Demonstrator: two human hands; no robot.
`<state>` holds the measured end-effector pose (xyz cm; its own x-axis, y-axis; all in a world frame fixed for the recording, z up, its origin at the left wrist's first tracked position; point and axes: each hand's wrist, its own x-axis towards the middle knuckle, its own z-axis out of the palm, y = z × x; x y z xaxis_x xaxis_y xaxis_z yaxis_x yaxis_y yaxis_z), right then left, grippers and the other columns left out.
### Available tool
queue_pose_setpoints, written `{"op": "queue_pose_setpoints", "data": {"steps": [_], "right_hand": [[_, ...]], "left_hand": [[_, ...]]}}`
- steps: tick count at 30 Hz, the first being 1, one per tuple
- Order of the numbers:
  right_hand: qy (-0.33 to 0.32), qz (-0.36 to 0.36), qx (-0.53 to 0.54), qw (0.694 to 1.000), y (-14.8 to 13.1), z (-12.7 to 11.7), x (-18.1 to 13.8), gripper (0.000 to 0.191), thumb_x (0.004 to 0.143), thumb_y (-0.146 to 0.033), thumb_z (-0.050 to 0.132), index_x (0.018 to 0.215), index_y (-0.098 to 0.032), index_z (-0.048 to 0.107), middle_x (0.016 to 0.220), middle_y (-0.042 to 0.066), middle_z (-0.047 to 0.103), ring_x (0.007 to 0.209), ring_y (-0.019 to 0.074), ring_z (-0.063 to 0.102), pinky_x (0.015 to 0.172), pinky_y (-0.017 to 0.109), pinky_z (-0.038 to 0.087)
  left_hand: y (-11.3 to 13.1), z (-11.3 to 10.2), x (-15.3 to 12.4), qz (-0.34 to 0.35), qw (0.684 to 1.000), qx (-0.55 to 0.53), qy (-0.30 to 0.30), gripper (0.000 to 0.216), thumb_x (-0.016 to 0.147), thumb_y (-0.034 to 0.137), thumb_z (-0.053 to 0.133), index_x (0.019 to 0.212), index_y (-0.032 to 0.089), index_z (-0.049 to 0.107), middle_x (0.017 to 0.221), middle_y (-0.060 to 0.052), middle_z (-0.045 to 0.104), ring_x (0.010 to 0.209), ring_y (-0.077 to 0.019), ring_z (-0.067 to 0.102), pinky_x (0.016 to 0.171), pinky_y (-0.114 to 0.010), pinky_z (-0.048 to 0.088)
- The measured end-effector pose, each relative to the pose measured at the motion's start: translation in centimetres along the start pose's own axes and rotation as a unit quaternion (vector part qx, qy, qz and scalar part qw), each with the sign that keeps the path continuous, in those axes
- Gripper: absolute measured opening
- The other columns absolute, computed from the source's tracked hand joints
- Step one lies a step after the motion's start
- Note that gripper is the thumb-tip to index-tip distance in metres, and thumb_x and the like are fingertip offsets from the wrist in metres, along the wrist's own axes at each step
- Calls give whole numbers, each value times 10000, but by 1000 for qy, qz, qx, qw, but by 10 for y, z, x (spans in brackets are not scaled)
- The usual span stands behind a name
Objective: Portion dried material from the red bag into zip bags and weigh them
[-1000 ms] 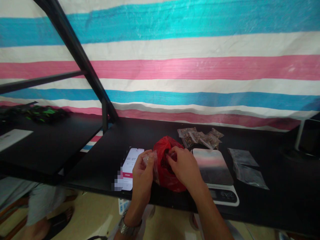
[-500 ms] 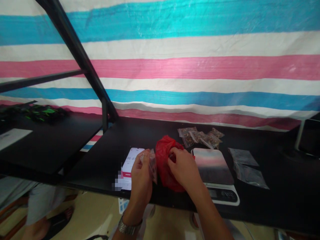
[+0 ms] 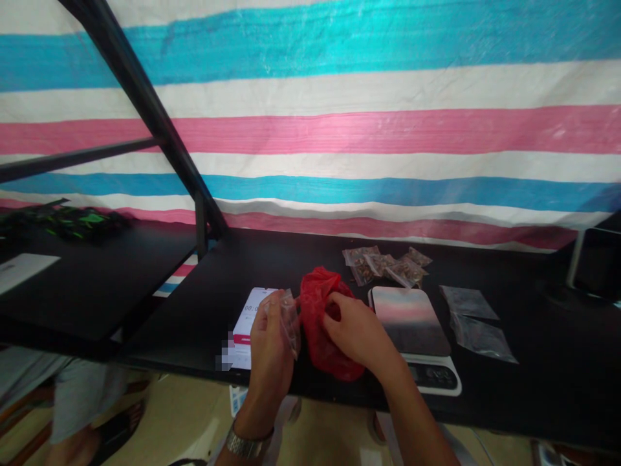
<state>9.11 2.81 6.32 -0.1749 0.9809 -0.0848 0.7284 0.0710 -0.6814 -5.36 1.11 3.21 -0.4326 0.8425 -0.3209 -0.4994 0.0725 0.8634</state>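
Observation:
My left hand [image 3: 270, 356] is closed on a small clear zip bag [image 3: 292, 323], held upright just left of a crumpled red plastic bag [image 3: 313, 323]. The fingertips of my right hand [image 3: 356, 330] dip into the red bag's mouth, thumb and fingers curled together. What they pinch, if anything, is hidden. Close by on the right lies a white kitchen scale [image 3: 412, 323] with a shiny plate. Behind my left hand, a phone [image 3: 246, 320] showing a timer is partly covered.
Several filled zip bags [image 3: 406, 272] with small brownish pieces lie behind the scale. Two flat clear bags [image 3: 485, 340] rest to its right. A black metal post [image 3: 160, 123] rises at the left. Another person's leg [image 3: 77, 401] shows at lower left.
My right fingers have shifted slightly within the mouth of the red bag. My left hand keeps the clear bag, turned a little. The view has shifted slightly.

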Motion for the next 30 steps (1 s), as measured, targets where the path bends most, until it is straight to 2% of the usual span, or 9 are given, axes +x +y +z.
{"op": "queue_pose_setpoints", "data": {"steps": [3,6,11,13,17,21,26,28,30], "right_hand": [[-15,-17,67,998,7,-2,1,175,970,-214,590,1003,-204,762,1041,73,839,945,225,773,801,306,493],[-25,-22,142,989,15,-9,2,166,985,-238,585,988,-200,747,997,58,831,913,206,768,800,300,518],[-6,-13,203,979,24,-28,-1,151,972,-285,609,988,-196,729,921,46,808,848,195,742,736,289,524],[2,-17,220,975,24,-37,-4,182,973,-336,617,1021,-196,724,919,51,808,842,198,739,721,289,528],[48,-64,254,964,16,-54,-14,226,955,-411,653,1039,-215,726,947,46,805,865,199,737,760,296,552],[93,-100,195,971,1,-61,-28,144,924,-357,706,1007,-252,761,969,21,790,888,199,709,831,316,562],[91,-130,108,981,-7,-55,-35,206,907,-222,753,1092,-309,779,1099,-4,812,974,216,699,1146,452,453],[80,-143,94,982,-7,-52,-35,246,915,-196,752,1118,-331,777,1152,-20,811,1061,223,693,1182,463,417],[75,-150,87,982,-5,-50,-35,286,915,-173,750,1141,-348,774,1178,-28,807,1133,227,675,1136,429,451]], "left_hand": [[-6,-9,3,46,999,23,-20,550,862,652,778,1202,236,660,952,-18,770,753,-164,751,705,-291,614],[-10,-18,5,137,986,77,-48,599,824,663,812,1213,235,655,993,-37,771,832,-197,758,779,-331,612],[-15,-26,-2,340,920,194,-29,491,800,417,881,1211,236,683,1112,-65,761,1062,-251,724,1070,-429,528],[-18,-25,-9,385,893,229,-48,494,780,368,900,1214,247,696,1109,-59,757,1087,-265,711,1099,-447,511],[-24,-16,-22,391,875,266,-104,438,771,356,909,1164,265,738,1089,-53,753,1018,-275,726,942,-419,591],[-28,-6,-27,385,877,263,-117,448,794,309,886,1217,281,740,1083,-46,743,1006,-259,730,914,-400,603],[-30,-2,-25,360,889,263,-107,487,796,333,878,1258,279,732,1155,-68,747,1060,-271,729,925,-405,601],[-31,-1,-25,350,895,259,-102,492,791,336,876,1258,276,733,1166,-72,749,1062,-273,730,917,-404,602],[-32,-1,-25,342,900,253,-98,495,782,327,873,1253,274,734,1148,-69,753,1039,-269,733,906,-403,604]]}}
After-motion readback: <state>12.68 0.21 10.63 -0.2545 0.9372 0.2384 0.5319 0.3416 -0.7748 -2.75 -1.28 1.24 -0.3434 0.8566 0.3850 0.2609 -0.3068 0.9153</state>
